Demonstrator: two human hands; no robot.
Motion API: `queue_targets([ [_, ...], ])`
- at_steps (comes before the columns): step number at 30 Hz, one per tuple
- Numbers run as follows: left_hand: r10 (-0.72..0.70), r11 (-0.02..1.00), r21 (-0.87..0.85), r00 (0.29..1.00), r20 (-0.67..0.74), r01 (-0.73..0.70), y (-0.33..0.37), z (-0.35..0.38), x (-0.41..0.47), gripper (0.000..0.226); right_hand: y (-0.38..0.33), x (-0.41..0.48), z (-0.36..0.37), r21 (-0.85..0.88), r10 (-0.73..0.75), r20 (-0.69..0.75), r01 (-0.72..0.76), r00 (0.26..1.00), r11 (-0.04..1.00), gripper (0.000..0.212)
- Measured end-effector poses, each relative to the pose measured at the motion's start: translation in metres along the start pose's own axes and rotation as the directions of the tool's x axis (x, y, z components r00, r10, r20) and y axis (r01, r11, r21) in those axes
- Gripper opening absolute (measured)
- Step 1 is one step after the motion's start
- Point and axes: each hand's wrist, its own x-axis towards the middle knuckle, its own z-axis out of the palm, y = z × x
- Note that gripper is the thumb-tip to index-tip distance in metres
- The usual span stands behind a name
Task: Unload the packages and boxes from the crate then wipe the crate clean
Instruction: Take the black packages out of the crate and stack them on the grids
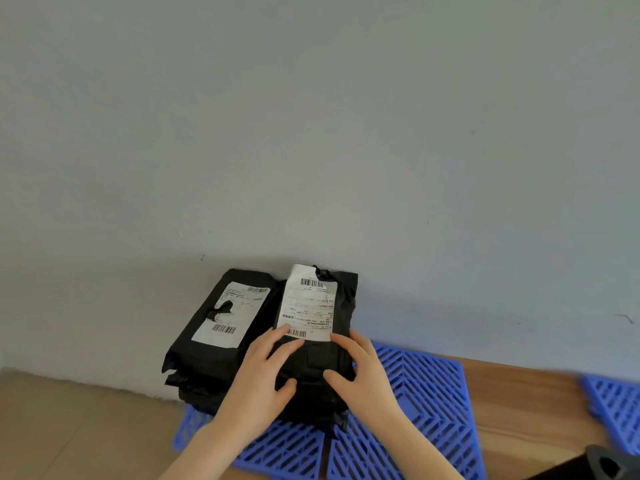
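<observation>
Right package (311,370): a black plastic mailer with a white shipping label (309,306). It sits low in the centre of the frame on a blue slatted panel (426,382), with its far end close to the wall (311,116).
Left package (251,341): a second black mailer with a torn white label, touching the first on its left side. It rests on more crumpled black wrapping; how many bags lie beneath cannot be told.
Left grip (265,374): a bare hand grasping the right package. Its fingers lie over the label's lower edge and the thumb is curled onto the near top.
Right grip (362,370): a bare hand grasping the same package from its right side. The fingers are on the label's corner and the thumb is pressed into the black wrap.
Floor: tan tile (69,427) at lower left, wood-toned boards (519,410) at lower right.
Second blue panel (616,407): at the right edge, well apart from the first.
Dark object (602,465): in the lower right corner, cut off by the frame and unclear.
</observation>
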Motion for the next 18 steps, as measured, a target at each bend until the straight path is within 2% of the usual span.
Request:
queue_targets([
  [3,0.022,0.994,0.101,0.991,0.135,-0.035,-0.017,0.008,0.008,0.063,0.006,0.010,0.018,-0.051,0.056,0.037,-0.054,0.998,0.997,0.065],
  [7,0.007,0.998,0.060,0.957,0.289,-0.026,-0.031,0.015,0.015,0.076,0.012,0.020,0.034,-0.092,0.063,0.031,-0.059,0.998,0.994,0.064],
  [13,0.069,0.993,0.078,0.964,0.256,-0.092,-0.042,0.026,0.026,0.070,0.021,0.031,0.045,-0.134,0.129,0.008,-0.127,0.992,0.983,0.064],
  [18,0.089,0.989,0.098,0.975,0.201,-0.111,-0.037,0.024,0.025,0.073,0.017,0.026,0.037,-0.121,0.119,-0.024,-0.121,0.993,0.985,0.058],
])
